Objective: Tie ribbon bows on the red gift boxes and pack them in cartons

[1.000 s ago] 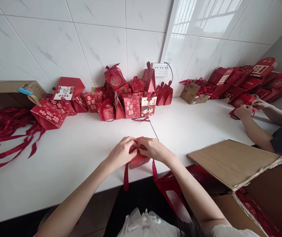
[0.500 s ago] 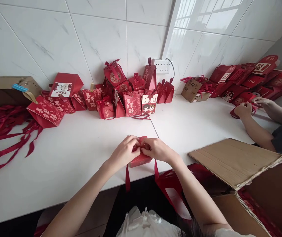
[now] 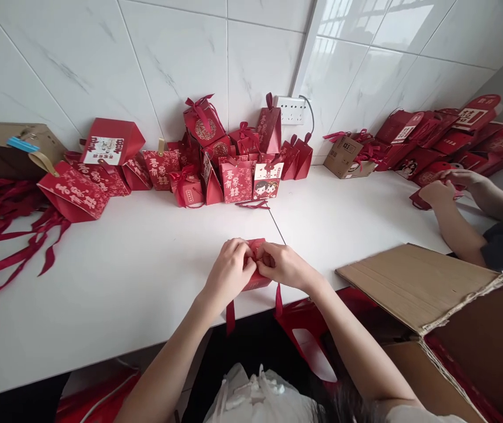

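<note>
A small red gift box point(image 3: 257, 283) rests near the table's front edge, mostly covered by my hands. My left hand point(image 3: 232, 265) is closed in a pinch over its top. Facing it, my right hand point(image 3: 285, 265) pinches at the same spot, fingertips nearly touching the left ones. Both seem to grip the dark red ribbon point(image 3: 278, 301) on the box. One ribbon end dangles over the table edge below my right hand, another below my left. The knot or loop between the fingertips is hidden.
Several red gift boxes point(image 3: 237, 181) stand along the tiled wall. Loose ribbons point(image 3: 53, 235) trail from a carton at left. An open cardboard box point(image 3: 414, 288) sits at right front. Beyond it, a co-worker's hands point(image 3: 439, 191) handle a red box beside a red pile point(image 3: 449, 141).
My hands stay pinched over the box, with the fingertips shifted slightly and the right fingers curled more. The ribbon ends hang a little shorter. The camera view has shifted slightly.
</note>
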The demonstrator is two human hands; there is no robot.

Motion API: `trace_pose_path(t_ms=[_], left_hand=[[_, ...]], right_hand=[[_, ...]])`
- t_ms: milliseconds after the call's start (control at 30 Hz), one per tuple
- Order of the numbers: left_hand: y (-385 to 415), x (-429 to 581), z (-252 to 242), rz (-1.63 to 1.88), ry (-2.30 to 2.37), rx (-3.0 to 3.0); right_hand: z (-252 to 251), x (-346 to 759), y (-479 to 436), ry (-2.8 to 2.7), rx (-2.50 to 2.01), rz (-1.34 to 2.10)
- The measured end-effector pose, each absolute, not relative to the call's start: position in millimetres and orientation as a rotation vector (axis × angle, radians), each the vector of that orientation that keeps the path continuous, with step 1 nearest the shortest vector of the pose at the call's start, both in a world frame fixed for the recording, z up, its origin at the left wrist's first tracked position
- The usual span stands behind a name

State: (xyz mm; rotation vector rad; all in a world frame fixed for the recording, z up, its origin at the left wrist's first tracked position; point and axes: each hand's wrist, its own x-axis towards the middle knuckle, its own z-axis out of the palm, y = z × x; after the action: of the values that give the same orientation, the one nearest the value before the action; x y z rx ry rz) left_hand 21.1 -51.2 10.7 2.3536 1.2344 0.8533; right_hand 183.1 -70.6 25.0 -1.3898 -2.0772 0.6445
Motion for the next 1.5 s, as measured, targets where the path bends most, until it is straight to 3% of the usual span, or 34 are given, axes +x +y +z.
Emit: trace_pose_path(t_ms=[667, 1067, 1500], left_hand=[[-54, 16, -2, 1.047, 1.122, 2.353], [-51, 17, 5, 0.894, 1.158, 2.533], [-56, 20, 6, 1.102, 1.194, 2.24]], right_hand=[[24, 188, -73, -2.109, -1.329, 0.559], [9, 187, -76, -1.984, -1.26, 0.586], [17, 176, -79, -1.976, -1.35, 0.45]])
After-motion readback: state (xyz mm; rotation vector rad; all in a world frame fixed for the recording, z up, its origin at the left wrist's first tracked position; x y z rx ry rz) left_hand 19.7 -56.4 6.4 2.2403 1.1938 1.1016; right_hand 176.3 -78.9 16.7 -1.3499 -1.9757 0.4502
